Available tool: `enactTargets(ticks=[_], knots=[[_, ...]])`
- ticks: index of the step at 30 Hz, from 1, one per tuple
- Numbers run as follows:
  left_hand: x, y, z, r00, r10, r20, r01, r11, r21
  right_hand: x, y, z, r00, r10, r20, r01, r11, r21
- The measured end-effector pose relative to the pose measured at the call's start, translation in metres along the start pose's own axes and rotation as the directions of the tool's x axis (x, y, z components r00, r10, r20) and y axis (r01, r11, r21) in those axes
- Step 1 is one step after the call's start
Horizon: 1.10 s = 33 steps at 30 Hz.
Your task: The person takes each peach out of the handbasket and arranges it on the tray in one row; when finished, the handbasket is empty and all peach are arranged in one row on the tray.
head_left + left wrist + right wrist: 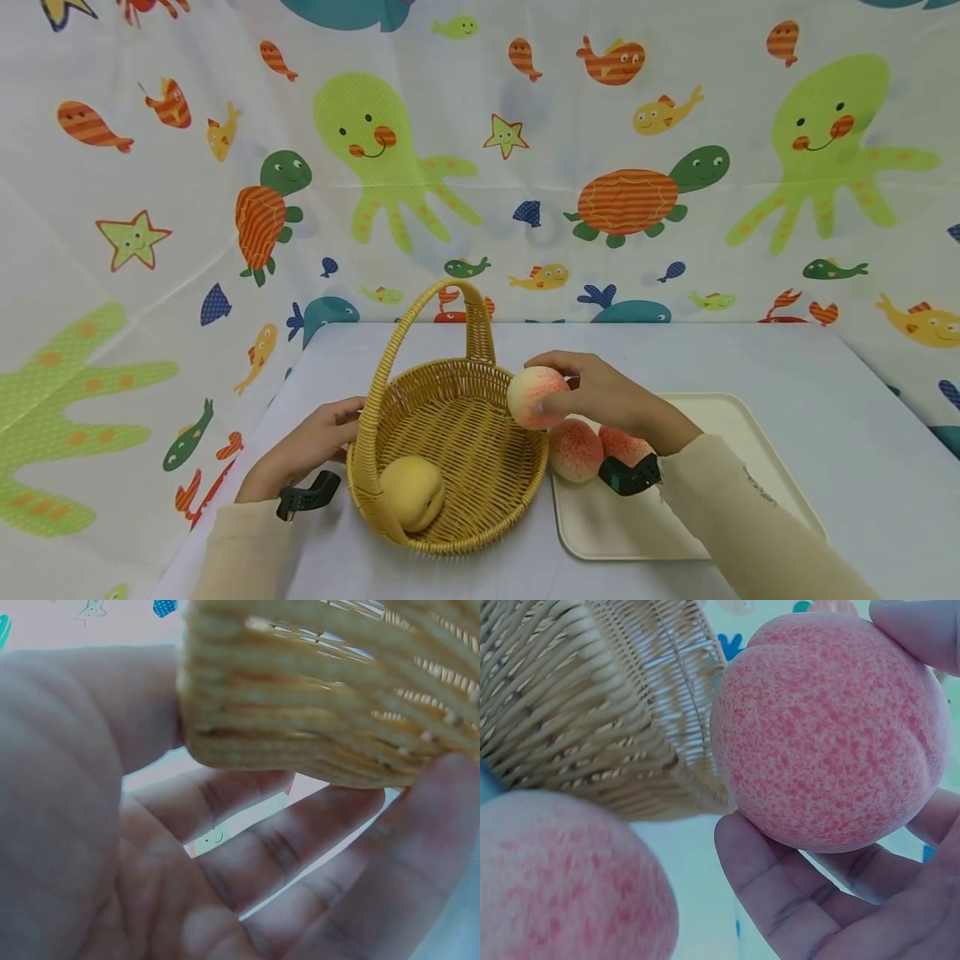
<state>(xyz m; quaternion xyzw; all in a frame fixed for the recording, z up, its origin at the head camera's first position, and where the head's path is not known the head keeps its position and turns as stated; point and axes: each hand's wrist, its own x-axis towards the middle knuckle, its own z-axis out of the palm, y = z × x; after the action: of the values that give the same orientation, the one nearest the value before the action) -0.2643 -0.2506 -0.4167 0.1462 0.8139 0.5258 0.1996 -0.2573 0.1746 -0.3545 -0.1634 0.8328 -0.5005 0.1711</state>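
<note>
My right hand grips a pale pink-speckled peach above the right rim of a wicker basket. Thumb and fingers press its sides in the right wrist view, where the peach fills the grasp. At the basket's left side, my left hand holds the wicker by the handle's base. The left wrist view has the thumb on one side of the woven wall and the fingertips against it. A yellow peach lies inside the basket, at the lower left.
A cream tray stands right of the basket, under my right forearm. Two reddish peaches lie at its left side, one partly hidden by my wrist. The basket's tall arched handle rises on the left. A patterned cloth hangs behind the white table.
</note>
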Motion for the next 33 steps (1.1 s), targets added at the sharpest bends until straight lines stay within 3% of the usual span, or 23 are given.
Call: enactTargets(ticks=[7, 17, 33], knots=[[0.0, -0.001, -0.003, 1.0, -0.015, -0.002, 0.015, 1.0, -0.004, -0.011, 0.007, -0.012, 0.999, -0.025, -0.025, 0.025, 1.0, 0.014], [0.005, -0.001, -0.004, 1.0, -0.003, 0.017, 0.003, 1.0, -0.012, -0.036, 0.027, -0.037, 0.996, 0.018, -0.083, -0.014, 0.998, 0.058], [0.007, 0.002, -0.007, 1.0, -0.001, 0.016, 0.001, 1.0, 0.016, -0.075, 0.053, -0.072, 0.981, 0.058, -0.183, -0.053, 0.998, 0.032]])
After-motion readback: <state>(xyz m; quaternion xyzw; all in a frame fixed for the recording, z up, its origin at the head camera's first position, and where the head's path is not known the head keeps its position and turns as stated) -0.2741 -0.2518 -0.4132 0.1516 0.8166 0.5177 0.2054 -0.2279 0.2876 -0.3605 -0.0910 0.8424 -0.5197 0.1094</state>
